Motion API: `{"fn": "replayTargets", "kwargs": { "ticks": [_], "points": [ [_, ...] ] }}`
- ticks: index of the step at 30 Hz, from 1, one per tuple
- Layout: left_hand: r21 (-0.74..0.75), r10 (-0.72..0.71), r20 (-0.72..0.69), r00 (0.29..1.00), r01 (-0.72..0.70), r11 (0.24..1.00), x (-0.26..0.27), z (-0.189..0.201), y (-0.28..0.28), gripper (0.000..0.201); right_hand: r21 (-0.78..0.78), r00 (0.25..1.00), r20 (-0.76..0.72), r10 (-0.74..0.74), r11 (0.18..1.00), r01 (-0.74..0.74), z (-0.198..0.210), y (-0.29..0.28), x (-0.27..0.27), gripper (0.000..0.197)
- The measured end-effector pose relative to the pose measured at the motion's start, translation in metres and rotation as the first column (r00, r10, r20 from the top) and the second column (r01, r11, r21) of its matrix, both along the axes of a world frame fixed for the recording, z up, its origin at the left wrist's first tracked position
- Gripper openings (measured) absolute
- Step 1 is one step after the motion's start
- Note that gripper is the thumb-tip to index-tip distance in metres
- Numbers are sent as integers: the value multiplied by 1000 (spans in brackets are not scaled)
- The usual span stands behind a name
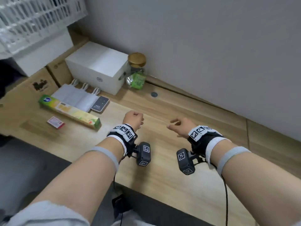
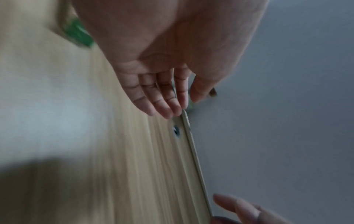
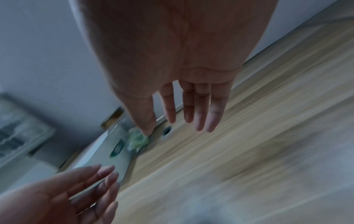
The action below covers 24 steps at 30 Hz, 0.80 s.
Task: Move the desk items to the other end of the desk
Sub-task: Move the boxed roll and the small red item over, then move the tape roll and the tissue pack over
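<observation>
At the left end of the wooden desk stand a white box and a glass jar with a gold lid and green packets inside. In front of them lie white paper bags, a dark flat device, a long green and yellow box and a small red box. My left hand and right hand hover over the desk's middle, both empty. In the wrist views the left hand's fingers and the right hand's fingers are relaxed and nearly straight.
A round cable hole sits in the desk near the grey wall. Cardboard boxes and a white lattice basket fill the far left. The desk runs on to the right along the wall.
</observation>
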<state>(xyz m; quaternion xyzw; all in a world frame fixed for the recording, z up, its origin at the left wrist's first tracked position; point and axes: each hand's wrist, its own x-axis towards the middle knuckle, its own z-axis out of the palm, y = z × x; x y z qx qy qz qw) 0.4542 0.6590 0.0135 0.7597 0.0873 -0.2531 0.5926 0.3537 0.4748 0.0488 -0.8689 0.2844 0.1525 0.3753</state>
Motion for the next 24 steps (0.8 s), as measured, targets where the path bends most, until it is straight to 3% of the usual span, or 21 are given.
{"fn": "replayTargets", "kwargs": {
  "ticks": [4, 9, 15, 24],
  "points": [
    [-46, -190, 23, 982, 191, 981, -92, 19, -130, 28, 22, 979, 61, -195, 981, 194, 25, -101, -125, 25],
    [-122, -457, 38, 889, 458, 881, -239, 43, -273, 11, 13, 898, 118, -424, 905, 425, 45, -212, -285, 22],
    [-97, -755, 87, 650, 760, 643, -366, 68, -398, 10, 78, 701, 179, -690, 721, 689, 59, -301, -435, 7],
    [-112, -946, 126, 299, 952, 285, -527, 79, -534, 11, 20, 323, 270, -907, 340, 940, 51, -364, -636, 9]
  ]
}}
